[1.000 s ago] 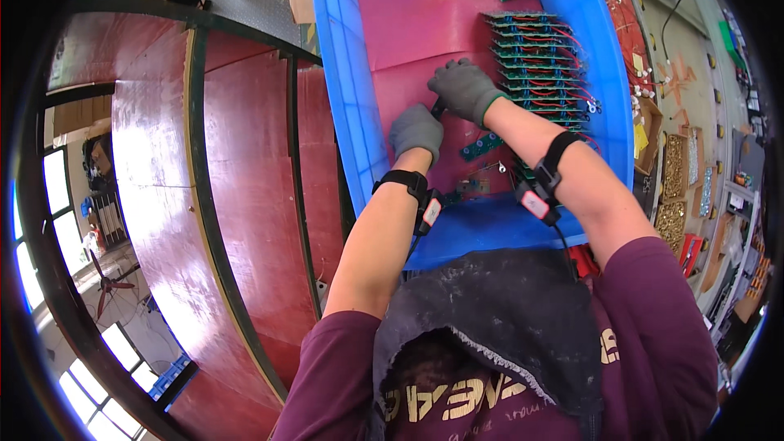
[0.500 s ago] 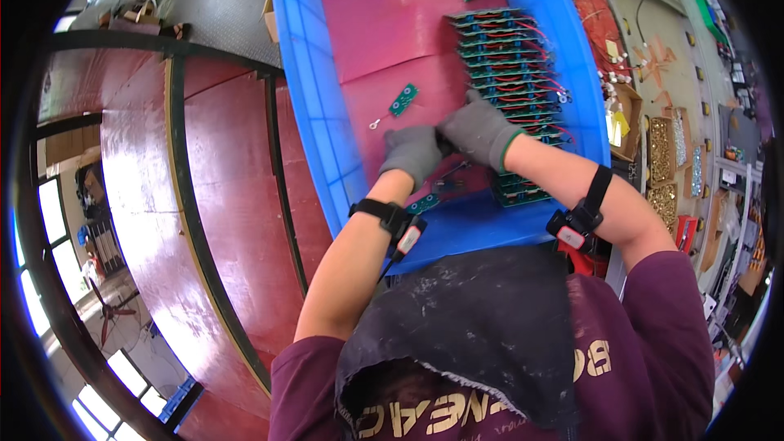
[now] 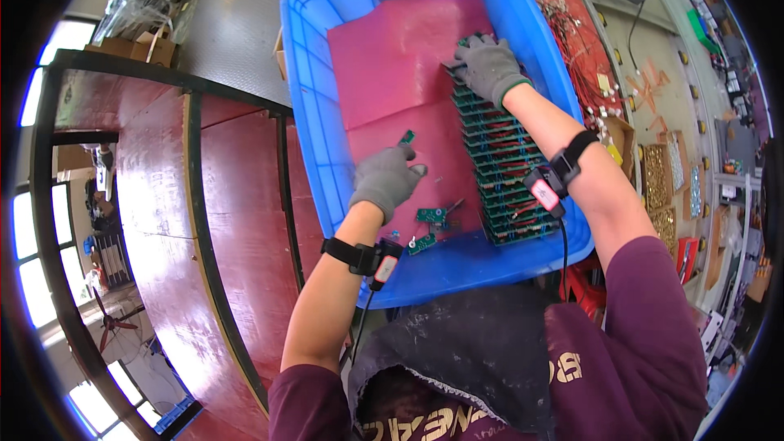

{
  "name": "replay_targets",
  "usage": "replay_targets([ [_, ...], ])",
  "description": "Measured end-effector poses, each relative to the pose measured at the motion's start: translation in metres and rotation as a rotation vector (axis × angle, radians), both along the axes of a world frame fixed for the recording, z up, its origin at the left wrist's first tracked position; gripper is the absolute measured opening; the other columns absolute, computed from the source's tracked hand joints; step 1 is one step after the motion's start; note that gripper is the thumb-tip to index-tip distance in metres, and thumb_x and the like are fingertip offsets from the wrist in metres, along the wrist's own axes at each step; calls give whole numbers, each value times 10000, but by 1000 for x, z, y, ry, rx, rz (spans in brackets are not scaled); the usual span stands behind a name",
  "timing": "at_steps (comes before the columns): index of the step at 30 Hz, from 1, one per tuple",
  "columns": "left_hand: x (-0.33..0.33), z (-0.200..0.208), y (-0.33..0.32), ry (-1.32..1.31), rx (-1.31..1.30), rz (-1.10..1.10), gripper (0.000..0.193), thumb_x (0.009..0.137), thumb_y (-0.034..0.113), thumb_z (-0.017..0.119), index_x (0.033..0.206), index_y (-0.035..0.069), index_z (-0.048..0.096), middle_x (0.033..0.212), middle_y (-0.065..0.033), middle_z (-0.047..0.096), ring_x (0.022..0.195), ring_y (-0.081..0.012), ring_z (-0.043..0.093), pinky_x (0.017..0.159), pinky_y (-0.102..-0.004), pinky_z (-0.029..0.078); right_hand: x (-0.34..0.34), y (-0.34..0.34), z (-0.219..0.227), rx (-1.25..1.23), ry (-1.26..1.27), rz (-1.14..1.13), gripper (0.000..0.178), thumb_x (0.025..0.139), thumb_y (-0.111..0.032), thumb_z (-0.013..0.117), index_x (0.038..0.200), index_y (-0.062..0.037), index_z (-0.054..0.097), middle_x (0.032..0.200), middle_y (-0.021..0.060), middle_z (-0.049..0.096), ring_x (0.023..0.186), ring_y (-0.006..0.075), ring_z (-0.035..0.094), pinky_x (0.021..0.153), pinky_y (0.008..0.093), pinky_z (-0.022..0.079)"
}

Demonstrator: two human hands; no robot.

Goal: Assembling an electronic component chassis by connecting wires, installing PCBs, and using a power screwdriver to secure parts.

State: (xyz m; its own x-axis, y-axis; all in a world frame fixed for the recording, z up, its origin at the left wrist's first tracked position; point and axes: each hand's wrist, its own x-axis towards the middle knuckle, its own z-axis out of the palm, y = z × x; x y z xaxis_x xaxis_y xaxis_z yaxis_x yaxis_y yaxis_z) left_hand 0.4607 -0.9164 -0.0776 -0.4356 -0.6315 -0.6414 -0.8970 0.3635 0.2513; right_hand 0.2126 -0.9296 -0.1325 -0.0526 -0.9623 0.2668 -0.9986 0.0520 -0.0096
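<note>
My left hand [image 3: 385,181], in a grey glove, is over the pink sheet with its index finger stretched to a small green circuit board [image 3: 407,138]. Its thumb stands apart from the fingers. At the far end of a long row of green circuit boards [image 3: 500,171], my gloved right hand [image 3: 488,68] has its fingers bent over another small green board [image 3: 464,41], partly hidden beneath them. Red wires show between the boards in the row. Nearer to me, a small green board [image 3: 430,215] and a second one [image 3: 421,244] lie beside a thin dark tool [image 3: 455,206].
A blue plastic tub [image 3: 314,139] lined with a pink sheet [image 3: 384,57] surrounds both hands; its walls rise on every side. To the right are bundled red wires [image 3: 563,28] and boxes of small brass parts [image 3: 656,167]. A dark red panelled structure [image 3: 237,163] stands left.
My hands, close together before, are now apart. The right went to the far end of the row, the left to the loose board. The view has shifted, showing more of the tub's far end.
</note>
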Motion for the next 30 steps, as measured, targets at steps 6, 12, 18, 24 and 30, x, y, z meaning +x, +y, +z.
replay_targets([
  [6,1,0,-7,355,55,312,348,872,330,602,1128,97,639,1016,-100,681,933,-231,648,801,-324,495,-24,-35,8,159,-113,53,201,858,-307,548,878,-152,675,890,89,668,861,277,635,780,407,447],
  [12,-19,-30,-16,798,439,610,260,903,228,586,1075,34,612,841,-18,604,722,-95,553,641,-235,463,-5,-22,5,262,-115,64,279,848,-400,551,925,-167,684,922,109,674,930,293,625,800,426,443],
  [18,-11,-29,-4,833,498,676,240,925,206,558,1087,33,589,844,-11,581,692,-90,518,636,-229,462,31,-47,4,343,75,-68,180,802,-258,594,847,-115,694,903,133,683,887,293,655,765,410,492],
  [24,12,2,-15,1030,688,1160,367,938,286,562,1173,7,530,948,-65,618,840,-158,603,753,-297,519,16,3,88,-230,-190,500,145,845,-111,550,970,-68,610,1005,106,643,953,283,624,807,381,494],
  [30,35,5,-9,1392,1199,1091,422,917,286,601,1210,4,490,1001,-91,637,923,-208,639,776,-349,552,64,101,121,-85,-67,1052,213,805,-129,595,1016,-95,599,1090,90,610,1034,290,575,914,427,450],
])
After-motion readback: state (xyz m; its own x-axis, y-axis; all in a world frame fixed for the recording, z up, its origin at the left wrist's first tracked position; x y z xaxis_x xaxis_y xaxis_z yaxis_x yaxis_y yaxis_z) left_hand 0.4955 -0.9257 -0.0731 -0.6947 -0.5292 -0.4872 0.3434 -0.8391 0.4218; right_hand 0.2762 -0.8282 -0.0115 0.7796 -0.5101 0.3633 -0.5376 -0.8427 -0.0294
